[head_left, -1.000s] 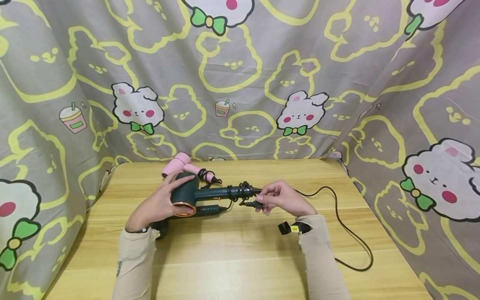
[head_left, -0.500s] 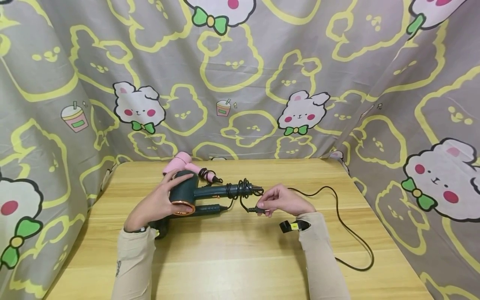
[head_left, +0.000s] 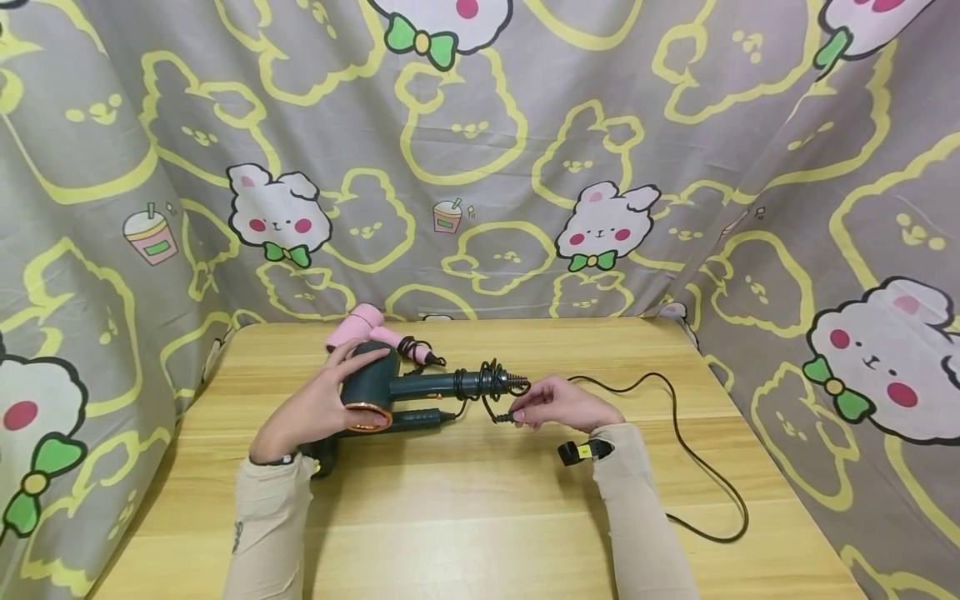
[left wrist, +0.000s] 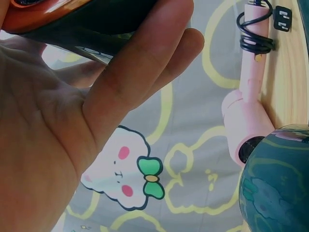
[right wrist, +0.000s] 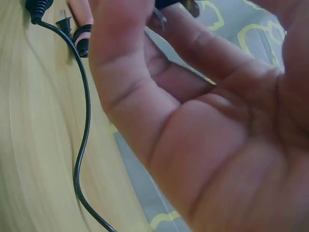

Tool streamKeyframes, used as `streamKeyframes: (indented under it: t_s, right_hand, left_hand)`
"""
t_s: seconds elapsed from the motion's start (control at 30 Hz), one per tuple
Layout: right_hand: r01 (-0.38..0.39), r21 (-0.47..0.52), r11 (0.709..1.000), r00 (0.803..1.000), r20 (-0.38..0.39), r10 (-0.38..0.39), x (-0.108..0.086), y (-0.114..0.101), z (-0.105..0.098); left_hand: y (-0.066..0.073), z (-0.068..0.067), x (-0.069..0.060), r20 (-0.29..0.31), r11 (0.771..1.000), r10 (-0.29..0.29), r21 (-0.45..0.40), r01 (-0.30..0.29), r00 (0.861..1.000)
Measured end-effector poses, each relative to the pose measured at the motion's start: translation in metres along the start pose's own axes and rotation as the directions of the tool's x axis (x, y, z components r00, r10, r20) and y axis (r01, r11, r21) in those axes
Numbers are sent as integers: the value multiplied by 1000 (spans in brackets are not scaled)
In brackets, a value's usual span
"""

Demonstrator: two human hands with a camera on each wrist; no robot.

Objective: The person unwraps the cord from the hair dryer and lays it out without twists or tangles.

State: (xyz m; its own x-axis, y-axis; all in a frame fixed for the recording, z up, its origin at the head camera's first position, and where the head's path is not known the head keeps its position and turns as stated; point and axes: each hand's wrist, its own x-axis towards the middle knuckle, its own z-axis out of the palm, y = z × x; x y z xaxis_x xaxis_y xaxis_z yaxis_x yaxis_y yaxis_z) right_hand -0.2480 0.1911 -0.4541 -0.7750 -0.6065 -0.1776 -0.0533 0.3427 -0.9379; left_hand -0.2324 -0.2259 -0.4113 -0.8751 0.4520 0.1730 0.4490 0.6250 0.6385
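A dark green hair dryer (head_left: pixel 427 385) with a copper rim is held by my left hand (head_left: pixel 303 417), whose thumb and fingers wrap its round body. Black cord is wound several times around the handle, which points right. My right hand (head_left: pixel 566 404) pinches the plug (head_left: pixel 506 417) at the end of a short cord just below the handle's tip. In the right wrist view, metal prongs (right wrist: pixel 160 20) show between the fingers. A second dark green hair dryer (head_left: pixel 411 421) lies nearer, partly hidden by the left hand.
Behind them lies a pink hair dryer (head_left: pixel 360 325) with its cord wrapped on the handle. A loose black cord (head_left: pixel 697 458) loops across the right of the wooden table (head_left: pixel 465 533). Patterned curtains (head_left: pixel 495 150) enclose the back and sides.
My right hand has shifted slightly, pulling the plug down and away from the handle, so the short cord hangs lower. The left hand and the hair dryer stay almost still.
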Motion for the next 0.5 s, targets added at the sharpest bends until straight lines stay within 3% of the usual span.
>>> streamKeyframes:
  t_s: [0.23,0.5]
  right_hand:
    - [-41,89,995,989,-138,53,3,2,-2]
    - [-43,179,983,938,-331,101,4,-2,-3]
  left_hand:
    - [1,2,2,0,999,40,29,-40,999]
    - [4,4,4,8,998,53,43,-53,999]
